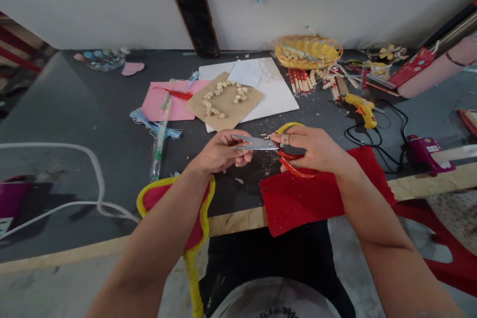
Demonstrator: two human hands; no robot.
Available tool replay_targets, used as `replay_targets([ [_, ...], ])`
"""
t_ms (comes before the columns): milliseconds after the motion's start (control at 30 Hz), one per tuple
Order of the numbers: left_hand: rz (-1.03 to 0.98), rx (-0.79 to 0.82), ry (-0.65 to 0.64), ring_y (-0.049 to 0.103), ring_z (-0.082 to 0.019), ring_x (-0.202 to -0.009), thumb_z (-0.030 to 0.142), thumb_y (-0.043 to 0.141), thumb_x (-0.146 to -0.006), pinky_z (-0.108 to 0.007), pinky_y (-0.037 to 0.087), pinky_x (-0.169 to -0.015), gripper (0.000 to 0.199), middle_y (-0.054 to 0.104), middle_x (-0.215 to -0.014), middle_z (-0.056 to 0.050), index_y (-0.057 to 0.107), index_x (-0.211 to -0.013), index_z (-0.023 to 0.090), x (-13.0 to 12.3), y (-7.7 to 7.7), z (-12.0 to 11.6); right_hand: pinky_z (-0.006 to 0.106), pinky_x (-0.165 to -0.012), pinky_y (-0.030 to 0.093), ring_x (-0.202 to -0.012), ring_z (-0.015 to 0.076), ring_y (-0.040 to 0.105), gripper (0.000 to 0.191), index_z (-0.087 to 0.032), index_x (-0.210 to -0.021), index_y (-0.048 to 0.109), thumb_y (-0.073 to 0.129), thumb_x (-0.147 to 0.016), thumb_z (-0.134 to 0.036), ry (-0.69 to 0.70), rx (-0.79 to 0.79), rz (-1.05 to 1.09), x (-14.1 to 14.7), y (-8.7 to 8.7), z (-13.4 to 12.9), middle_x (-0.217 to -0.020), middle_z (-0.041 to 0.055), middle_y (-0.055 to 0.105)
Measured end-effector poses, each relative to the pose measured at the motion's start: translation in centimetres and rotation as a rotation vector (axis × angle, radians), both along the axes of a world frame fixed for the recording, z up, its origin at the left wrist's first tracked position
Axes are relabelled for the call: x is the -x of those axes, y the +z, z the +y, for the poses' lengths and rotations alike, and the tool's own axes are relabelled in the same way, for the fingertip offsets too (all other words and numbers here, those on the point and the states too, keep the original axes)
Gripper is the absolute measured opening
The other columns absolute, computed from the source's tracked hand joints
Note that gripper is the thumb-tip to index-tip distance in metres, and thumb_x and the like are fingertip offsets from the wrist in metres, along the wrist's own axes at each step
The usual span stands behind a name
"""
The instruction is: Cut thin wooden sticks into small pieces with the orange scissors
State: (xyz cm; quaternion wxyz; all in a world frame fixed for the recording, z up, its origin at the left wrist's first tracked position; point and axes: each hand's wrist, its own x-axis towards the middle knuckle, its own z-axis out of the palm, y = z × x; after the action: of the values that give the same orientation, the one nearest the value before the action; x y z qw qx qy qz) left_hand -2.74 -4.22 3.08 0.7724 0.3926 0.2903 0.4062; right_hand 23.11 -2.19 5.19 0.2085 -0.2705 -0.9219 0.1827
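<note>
steel scissors (261, 143), gripped by the right hand (316, 146), are pointing at the left hand (219, 151), its hold unclear, roughly paralleling the table's front edge (238, 221).

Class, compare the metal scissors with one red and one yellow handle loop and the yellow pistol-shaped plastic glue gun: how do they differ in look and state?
The scissors are held up in the right hand; the glue gun lies on the dark grey tabletop.
The scissors have thin silver blades, slightly parted; the glue gun has a chunky body.
The glue gun has a black cord; the scissors have none.
Both show yellow.
</note>
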Motion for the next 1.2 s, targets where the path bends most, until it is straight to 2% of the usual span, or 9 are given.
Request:
replay_targets([
  [133, 0.017, -0.016, -0.025, 0.047, -0.006, -0.037, 0.023, 0.084, -0.063, -0.017, 0.035, -0.036, 0.02, 0.065, -0.051, -0.007, 0.07, -0.07, 0.009, 0.0, 0.2, -0.1, 0.036, -0.093, 0.051, -0.109, 0.0218, 0.06, 0.059, -0.031, -0.136, 0.052, 0.07, -0.08, -0.036, -0.024, 0.025, -0.018, 0.2, -0.2, 0.0, -0.121, 0.0062, 0.062],
  [333, 0.067, 0.019, -0.037, 0.047, -0.006, -0.036, 0.029, 0.084, -0.064, -0.017, 0.035, -0.036, 0.024, 0.064, -0.05, -0.006, 0.07, -0.069, 0.009, -0.3, 0.5, -0.2, 0.038, -0.093, 0.051, -0.111, 0.0238, 0.058, 0.063, -0.029, -0.137, 0.051, 0.072, -0.078, -0.039, 0.015, 0.055, -0.015, 0.5, -0.7, 0.2, -0.12, 0.0089, 0.06],
  [500, 0.023, 0.042, -0.047, 0.048, -0.007, -0.037, 0.027, 0.085, -0.061, -0.016, 0.034, -0.035, 0.024, 0.062, -0.048, -0.005, 0.07, -0.068, 0.009, -0.2, 0.3, -0.2, 0.036, -0.089, 0.052, -0.105, 0.023, 0.061, 0.061, -0.027, -0.136, 0.052, 0.07, -0.08, -0.038, 0.014, -0.013, -0.032, 0.5, -0.6, 0.1, -0.118, 0.0088, 0.063],
  [633, -0.022, 0.03, -0.067, 0.045, -0.006, -0.038, 0.023, 0.084, -0.061, -0.016, 0.033, -0.035, 0.021, 0.062, -0.051, -0.005, 0.07, -0.069, 0.01, -0.1, 0.2, -0.2, 0.033, -0.089, 0.052, -0.108, 0.0225, 0.063, 0.056, -0.027, -0.134, 0.055, 0.069, -0.082, -0.042, 0.012, -0.024, 0.016, 0.6, -0.6, -0.2, -0.119, 0.0077, 0.066],
  [733, -0.051, 0.016, -0.047, 0.041, -0.004, -0.037, 0.023, 0.082, -0.065, -0.015, 0.032, -0.034, 0.018, 0.06, -0.051, -0.005, 0.069, -0.067, 0.01, 0.0, 0.3, -0.1, 0.031, -0.09, 0.052, -0.109, 0.0208, 0.063, 0.054, -0.025, -0.131, 0.057, 0.069, -0.082, -0.045, -0.015, 0.035, 0.107, 0.6, -1.0, -0.2, -0.12, 0.0071, 0.066],
  [833, -0.053, 0.022, -0.027, 0.041, -0.004, -0.037, 0.024, 0.083, -0.063, -0.015, 0.031, -0.034, 0.02, 0.059, -0.049, -0.003, 0.069, -0.068, 0.01, 0.1, 0.4, 0.0, 0.029, -0.078, 0.054, -0.089, 0.0168, 0.065, 0.06, -0.025, -0.133, 0.055, 0.071, -0.079, -0.047, -0.115, 0.094, 0.211, 0.5, -1.2, 0.0, -0.11, 0.0064, 0.066],
  [900, -0.05, 0.018, -0.019, 0.042, -0.005, -0.038, 0.024, 0.083, -0.063, -0.015, 0.032, -0.035, 0.021, 0.059, -0.049, -0.003, 0.068, -0.068, 0.011, 0.1, 0.4, 0.0, 0.029, -0.072, 0.054, -0.082, 0.0159, 0.062, 0.067, -0.026, -0.135, 0.053, 0.073, -0.076, -0.05, -0.135, 0.1, 0.255, 0.4, -1.2, 0.2, -0.105, 0.0058, 0.064],
  [1067, -0.004, -0.007, -0.012, 0.045, -0.004, -0.04, 0.026, 0.083, -0.064, -0.015, 0.035, -0.037, 0.023, 0.062, -0.053, -0.004, 0.067, -0.067, 0.01, -0.1, 0.4, 0.1, 0.034, -0.081, 0.052, -0.099, 0.0206, 0.059, 0.069, -0.028, -0.136, 0.051, 0.074, -0.075, -0.05, -0.072, 0.115, 0.264, 0.8, -1.0, 0.2, -0.118, 0.0078, 0.06],
  [1200, 0.087, -0.06, 0.092, 0.046, -0.005, -0.04, 0.03, 0.084, -0.065, -0.017, 0.039, -0.04, 0.027, 0.064, -0.055, -0.003, 0.067, -0.071, 0.011, -0.4, 0.4, 0.1, 0.034, -0.077, 0.052, -0.089, 0.0191, 0.059, 0.068, -0.025, -0.135, 0.052, 0.072, -0.075, -0.052, -0.161, 0.167, 0.282, 0.9, -1.2, 0.2, -0.111, 0.0075, 0.062],
])
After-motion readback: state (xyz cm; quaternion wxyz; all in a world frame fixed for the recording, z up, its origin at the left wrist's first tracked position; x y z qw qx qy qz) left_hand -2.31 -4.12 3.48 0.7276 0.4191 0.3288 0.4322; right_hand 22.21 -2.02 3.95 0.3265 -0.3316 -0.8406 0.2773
